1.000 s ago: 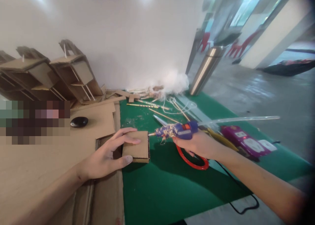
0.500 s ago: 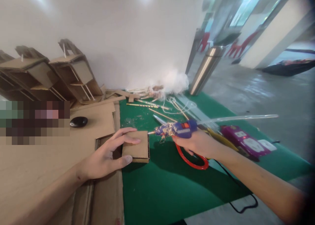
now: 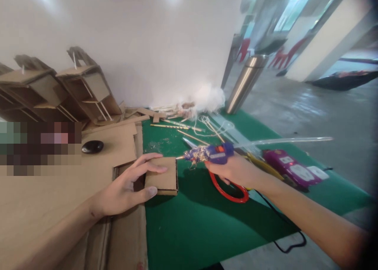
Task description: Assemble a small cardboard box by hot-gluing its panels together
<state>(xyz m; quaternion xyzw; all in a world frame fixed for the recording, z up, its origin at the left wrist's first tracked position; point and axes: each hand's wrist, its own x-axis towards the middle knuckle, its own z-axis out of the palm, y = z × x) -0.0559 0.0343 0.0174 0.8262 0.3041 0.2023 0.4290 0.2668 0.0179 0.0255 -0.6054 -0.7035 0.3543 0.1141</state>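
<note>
My left hand [image 3: 130, 183] grips a small flat cardboard box [image 3: 161, 175], with fingers across its top and the thumb along its near side. My right hand [image 3: 236, 168] is wrapped round a blue hot glue gun [image 3: 217, 154], whose body is crusted with dried glue. The gun's metal tip meets the far right corner of the box, and a long clear glue stick [image 3: 283, 140] sticks out of its back. Under my right hand lie scissors with a red handle [image 3: 242, 198], partly hidden by the hand and gun.
Big cardboard sheets [image 3: 118, 140] cover the left side of the green tabletop [image 3: 189, 226], with a black computer mouse [image 3: 92, 147] on them. Cardboard models [image 3: 88, 93] stand behind. A steel flask [image 3: 246, 85], white fluff [image 3: 209, 98], thin sticks [image 3: 193, 137] and a purple power strip [image 3: 291, 169] are around.
The whole view has shifted very slightly. Both hands, the box and the glue gun keep their places relative to each other, with the tip still at the box's corner.
</note>
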